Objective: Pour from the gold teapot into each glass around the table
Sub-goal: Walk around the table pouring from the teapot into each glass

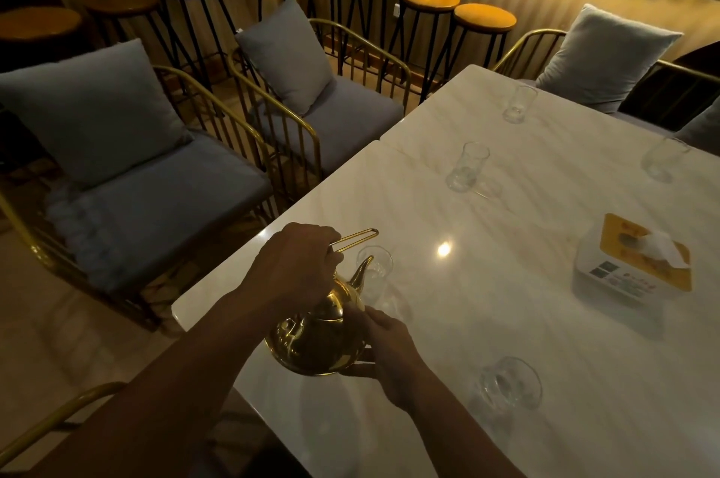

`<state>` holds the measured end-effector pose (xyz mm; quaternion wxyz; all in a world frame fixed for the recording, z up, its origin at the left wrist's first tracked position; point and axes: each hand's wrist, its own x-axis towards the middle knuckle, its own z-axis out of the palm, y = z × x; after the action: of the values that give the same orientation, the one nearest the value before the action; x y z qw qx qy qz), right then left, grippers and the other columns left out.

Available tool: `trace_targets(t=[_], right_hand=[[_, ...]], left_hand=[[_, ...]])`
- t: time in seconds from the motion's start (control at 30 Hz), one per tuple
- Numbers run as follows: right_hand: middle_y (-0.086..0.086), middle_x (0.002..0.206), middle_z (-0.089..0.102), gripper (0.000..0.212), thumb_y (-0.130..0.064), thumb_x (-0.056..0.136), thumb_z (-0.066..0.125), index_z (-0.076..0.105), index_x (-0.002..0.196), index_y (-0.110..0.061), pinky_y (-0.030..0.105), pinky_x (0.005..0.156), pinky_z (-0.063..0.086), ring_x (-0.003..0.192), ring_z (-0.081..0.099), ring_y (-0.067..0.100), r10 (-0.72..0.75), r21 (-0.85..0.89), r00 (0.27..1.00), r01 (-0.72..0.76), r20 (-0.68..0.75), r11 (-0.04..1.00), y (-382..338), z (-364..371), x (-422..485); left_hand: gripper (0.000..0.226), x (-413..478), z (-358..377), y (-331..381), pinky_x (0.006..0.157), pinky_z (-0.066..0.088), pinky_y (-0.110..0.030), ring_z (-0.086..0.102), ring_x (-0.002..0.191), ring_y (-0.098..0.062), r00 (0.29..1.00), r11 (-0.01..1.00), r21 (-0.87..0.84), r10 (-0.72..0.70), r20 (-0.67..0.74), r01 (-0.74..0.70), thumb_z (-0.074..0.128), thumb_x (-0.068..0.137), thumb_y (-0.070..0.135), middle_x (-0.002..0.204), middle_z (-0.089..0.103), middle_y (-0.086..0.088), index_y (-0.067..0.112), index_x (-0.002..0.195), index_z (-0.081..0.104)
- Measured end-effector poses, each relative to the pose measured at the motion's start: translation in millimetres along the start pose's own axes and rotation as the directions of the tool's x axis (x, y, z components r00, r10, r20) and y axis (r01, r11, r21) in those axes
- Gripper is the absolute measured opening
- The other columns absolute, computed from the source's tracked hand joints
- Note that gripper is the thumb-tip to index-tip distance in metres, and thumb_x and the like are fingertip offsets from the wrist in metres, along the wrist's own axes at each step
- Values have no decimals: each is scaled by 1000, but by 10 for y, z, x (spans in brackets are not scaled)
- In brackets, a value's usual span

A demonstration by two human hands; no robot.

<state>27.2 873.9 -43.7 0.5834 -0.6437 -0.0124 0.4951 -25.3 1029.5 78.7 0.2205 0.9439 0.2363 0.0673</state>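
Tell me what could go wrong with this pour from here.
1. The spout of the gold teapot sits at the rim of the narrow glass; a nudge could tip it, or the stream might miss onto the table.
2. The right hand cups the teapot's metal body; if the contents are hot, it may flinch.
3. Dim light and clear glass make overfilling likelier.

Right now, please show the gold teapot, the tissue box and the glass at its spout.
gold teapot [315, 349]: head view, round belly.
tissue box [615, 232]: head view, yellow top.
glass at the spout [382, 263]: head view, upper wall.
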Motion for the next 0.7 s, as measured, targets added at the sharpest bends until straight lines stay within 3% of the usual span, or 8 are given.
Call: trace_targets(t=[0.37, 0.7], right_hand=[[8, 109, 74, 43, -54, 89, 66, 72, 114, -19, 48, 77, 64, 92, 74, 32, 20, 18, 1000, -21, 19, 1000, -24, 58, -5], [9, 111, 73, 43, -54, 90, 64, 72, 112, -18, 49, 79, 64, 97, 72, 33, 29, 35, 999, -30, 20, 999, -49, 91, -33]], left_hand=[[38, 112, -32, 24, 92, 53, -38, 67, 100, -20, 999, 998, 55, 15, 52, -17, 62, 90, 32, 117, 70, -3, 14, 124, 63], [37, 135, -41, 44, 90, 52, -33, 67, 99, -19, 999, 998, 61, 16, 40, -19, 62, 90, 33, 116, 70, -2, 16, 123, 63]])
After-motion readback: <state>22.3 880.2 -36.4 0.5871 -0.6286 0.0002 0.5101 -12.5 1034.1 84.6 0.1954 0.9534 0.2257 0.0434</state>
